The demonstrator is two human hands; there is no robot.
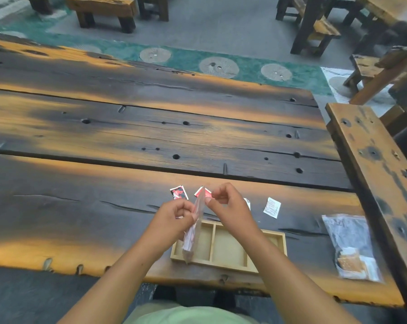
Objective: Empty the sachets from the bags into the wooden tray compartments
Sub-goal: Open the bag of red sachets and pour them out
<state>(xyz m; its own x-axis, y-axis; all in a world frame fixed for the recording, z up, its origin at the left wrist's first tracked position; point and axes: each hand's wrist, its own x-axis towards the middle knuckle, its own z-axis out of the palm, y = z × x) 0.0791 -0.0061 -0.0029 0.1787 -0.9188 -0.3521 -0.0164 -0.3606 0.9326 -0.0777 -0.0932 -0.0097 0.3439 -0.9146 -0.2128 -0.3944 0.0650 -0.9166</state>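
Both hands pinch the clear bag's mouth, left hand (174,216) and right hand (225,202), low centre of frame. The bag (194,232) looks light, floppy, slippery; best held at its top edges over the tray (230,265)

A single wide-angle camera is riding on the person's head, looking forward and steeply down over the wooden surface (127,136). It is sitting close to the near edge. Both forearms are coming in from the bottom corners. The left hand (174,216) and right hand (228,204), pinching a clear bag (194,235) between their fingers, are filling the lower middle, above a wooden tray (211,263). A strip of green shirt (186,315) is showing at the very bottom. Higher up, the view is reaching past the far edge to the grey floor (221,26) and the dark benches (101,8). The planks are slanting down to the right across the frame.
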